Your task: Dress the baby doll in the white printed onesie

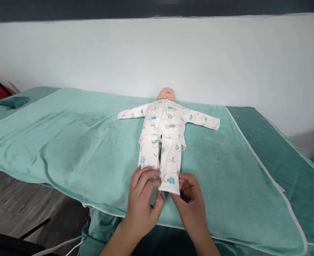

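Note:
A baby doll (166, 94) lies on its back on a teal blanket (74, 142), arms spread, dressed in white pyjamas (164, 124) with a teal animal print. My left hand (143, 199) pinches the cuff of the trouser leg (170, 167) nearest me, fingers curled around the hem. On the other side of the same cuff, my right hand (190, 199) grips the fabric edge with thumb and fingers closed. Both hands meet at the bottom of the doll's legs. The doll's feet are hidden inside the trousers.
The blanket covers a padded table whose front edge runs just below my hands. A darker green cover (285, 153) lies to the right. A white wall (157, 57) stands behind. Dark floor (18, 209) and a white cable (58, 245) show at lower left.

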Demonstrator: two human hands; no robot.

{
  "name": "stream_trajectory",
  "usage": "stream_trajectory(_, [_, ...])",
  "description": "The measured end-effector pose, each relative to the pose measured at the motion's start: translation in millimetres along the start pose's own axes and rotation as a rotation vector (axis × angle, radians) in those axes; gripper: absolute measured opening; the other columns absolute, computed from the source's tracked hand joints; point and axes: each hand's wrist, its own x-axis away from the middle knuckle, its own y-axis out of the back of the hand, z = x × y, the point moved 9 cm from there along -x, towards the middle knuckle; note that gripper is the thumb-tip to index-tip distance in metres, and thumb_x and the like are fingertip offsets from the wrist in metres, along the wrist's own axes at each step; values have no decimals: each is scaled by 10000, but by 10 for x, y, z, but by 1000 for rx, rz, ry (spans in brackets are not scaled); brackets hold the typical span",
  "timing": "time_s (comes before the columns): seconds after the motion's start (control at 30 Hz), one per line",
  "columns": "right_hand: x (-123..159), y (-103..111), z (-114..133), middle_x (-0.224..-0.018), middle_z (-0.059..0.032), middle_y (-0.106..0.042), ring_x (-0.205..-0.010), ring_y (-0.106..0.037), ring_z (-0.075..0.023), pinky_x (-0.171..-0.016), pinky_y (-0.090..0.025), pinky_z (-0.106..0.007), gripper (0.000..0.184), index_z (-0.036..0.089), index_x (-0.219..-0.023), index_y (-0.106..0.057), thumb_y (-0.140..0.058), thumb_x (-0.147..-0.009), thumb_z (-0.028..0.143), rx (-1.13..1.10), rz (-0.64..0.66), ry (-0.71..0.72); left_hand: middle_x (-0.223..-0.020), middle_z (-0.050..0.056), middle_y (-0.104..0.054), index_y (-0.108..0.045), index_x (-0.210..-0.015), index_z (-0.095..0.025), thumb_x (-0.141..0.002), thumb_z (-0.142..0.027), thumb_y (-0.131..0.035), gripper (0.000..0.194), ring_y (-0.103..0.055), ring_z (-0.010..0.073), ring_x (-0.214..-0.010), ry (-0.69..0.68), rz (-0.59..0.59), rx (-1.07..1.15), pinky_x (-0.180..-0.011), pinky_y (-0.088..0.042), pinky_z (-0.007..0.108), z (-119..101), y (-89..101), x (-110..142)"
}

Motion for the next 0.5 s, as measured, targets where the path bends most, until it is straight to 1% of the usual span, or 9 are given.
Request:
stream_trajectory(0.07, [33, 10, 80, -1012, -13, -545, -803, -589, -141, -687, -530, -266, 286, 304, -1145, -614, -699, -893, 201, 101, 24, 61, -1231, 101, -637, -570, -992, -200, -843, -42, -540, 219, -504, 288, -1299, -22, 34, -18, -1109, -434, 555, 14, -7, 44])
stream_trajectory(0.13, [64, 14, 195, -1018, -27, -573, -800, -601, -150, -709, -544, -288, 317, 308, -1186, -620, -677, -901, 183, 233, 92, 158, -1287, 112, -613, -581, -998, -205, -866, -65, -542, 197, -482, 301, -1333, -45, 53, -17, -1102, -441, 557, 51, 31, 60])
stream_trajectory(0.2, [63, 9, 316, -1032, -43, -621, -844, -631, -177, -755, -559, -319, 327, 303, -1200, -625, -682, -899, 191, 331, 202, 256, -1301, 108, -607, -601, -1003, -214, -898, -95, -542, 168, -493, 297, -1328, -56, 7, -6, -1087, -453, 541, 128, 156, 19])
stream_trajectory(0.27, [-26, 20, 439, -1041, -55, -668, -914, -659, -209, -789, -562, -344, 239, 288, -1142, -644, -661, -917, 207, 376, 294, 320, -1269, 94, -624, -626, -1033, -225, -931, -129, -546, 161, -539, 270, -1274, -15, -85, -8, -1064, -470, 500, 279, 320, -101])
stream_trajectory(0.3, [-118, 29, 505, -1024, -55, -684, -925, -666, -216, -788, -558, -348, 171, 280, -1092, -653, -626, -939, 208, 393, 315, 341, -1251, 86, -635, -636, -1063, -230, -945, -149, -550, 167, -561, 253, -1241, 24, -128, -15, -1055, -477, 476, 379, 384, -193])
stream_trajectory(0.37, [-411, 71, 662, -975, -48, -688, -873, -659, -208, -753, -539, -344, 95, 268, -1019, -657, -599, -960, 221, 448, 244, 374, -1259, 79, -638, -649, -1148, -241, -971, -208, -554, 204, -578, 230, -1217, 106, -164, -19, -1053, -484, 439, 591, 416, -430])
stream_trajectory(0.43, [-774, 26, 811, -980, -44, -683, -853, -644, -201, -752, -522, -346, 55, 261, -1000, -641, -598, -965, 259, 494, 164, 406, -1310, 84, -622, -647, -1227, -242, -987, -266, -543, 263, -559, 229, -1257, 126, -152, -2, -1094, -462, 440, 738, 334, -702])
stream_trajectory(0.47, [-957, -52, 864, -998, -44, -680, -865, -640, -200, -768, -517, -349, 60, 260, -1008, -635, -593, -968, 276, 508, 158, 425, -1328, 84, -616, -649, -1245, -243, -992, -292, -539, 280, -544, 231, -1279, 123, -135, 15, -1112, -448, 443, 790, 262, -827])
stream_trajectory(0.5, [-1125, -167, 897, -1019, -46, -678, -896, -639, -204, -789, -514, -353, 83, 259, -1030, -634, -588, -968, 290, 520, 183, 449, -1341, 82, -610, -658, -1246, -243, -996, -313, -535, 287, -530, 232, -1297, 119, -115, 39, -1126, -436, 446, 833, 183, -932])
